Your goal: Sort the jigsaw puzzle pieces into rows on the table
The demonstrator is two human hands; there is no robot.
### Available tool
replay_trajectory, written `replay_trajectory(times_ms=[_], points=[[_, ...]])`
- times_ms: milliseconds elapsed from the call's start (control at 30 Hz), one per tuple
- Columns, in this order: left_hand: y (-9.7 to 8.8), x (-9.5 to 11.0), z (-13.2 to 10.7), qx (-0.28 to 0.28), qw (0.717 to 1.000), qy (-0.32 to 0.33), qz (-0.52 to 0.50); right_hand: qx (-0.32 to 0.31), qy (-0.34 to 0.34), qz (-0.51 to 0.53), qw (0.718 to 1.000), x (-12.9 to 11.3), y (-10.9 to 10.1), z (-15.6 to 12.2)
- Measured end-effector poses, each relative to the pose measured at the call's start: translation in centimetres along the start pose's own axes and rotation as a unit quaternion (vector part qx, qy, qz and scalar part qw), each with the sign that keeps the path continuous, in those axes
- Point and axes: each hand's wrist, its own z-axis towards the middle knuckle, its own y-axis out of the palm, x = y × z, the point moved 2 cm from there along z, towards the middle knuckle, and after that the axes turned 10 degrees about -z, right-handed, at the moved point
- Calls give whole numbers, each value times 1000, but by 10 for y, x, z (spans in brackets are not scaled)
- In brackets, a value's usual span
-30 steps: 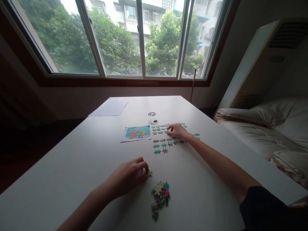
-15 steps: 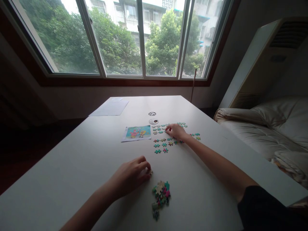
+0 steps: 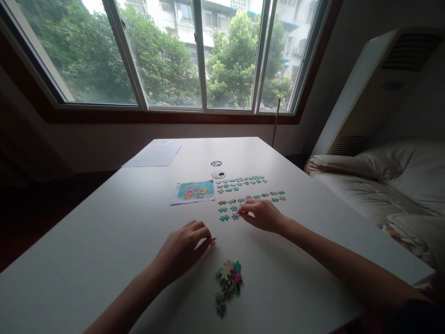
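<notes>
My left hand [image 3: 187,245] hovers over the white table, thumb and forefinger pinched on a small puzzle piece [image 3: 214,239] seen edge-on. In front of it lies a loose pile of puzzle pieces [image 3: 228,280], green, pink and beige. My right hand [image 3: 261,214] is over the lower group of laid-out puzzle pieces [image 3: 232,201], its fingertips drawn together beside a pink and green piece [image 3: 235,216]. Whether anything sits between those fingertips is hidden. Farther back, more pieces [image 3: 239,179] lie spaced in rows. Left of the rows is a cartoon picture sheet [image 3: 193,191].
Two round marks or discs [image 3: 218,175] show on the white table [image 3: 104,232] behind the rows. A pale sheet [image 3: 151,154] lies at the far left corner. A cream sofa [image 3: 361,178] stands to the right, and a window is beyond the table.
My right hand has come back from the far rows toward me, uncovering the pieces there. My left hand has risen slightly with its puzzle piece. The whole view has shifted a little.
</notes>
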Motion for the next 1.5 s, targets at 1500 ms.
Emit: replay_trajectory(times_ms=[1500], points=[[22, 16, 10, 57, 894, -164, -413, 199, 31, 176, 964, -50, -4, -15]])
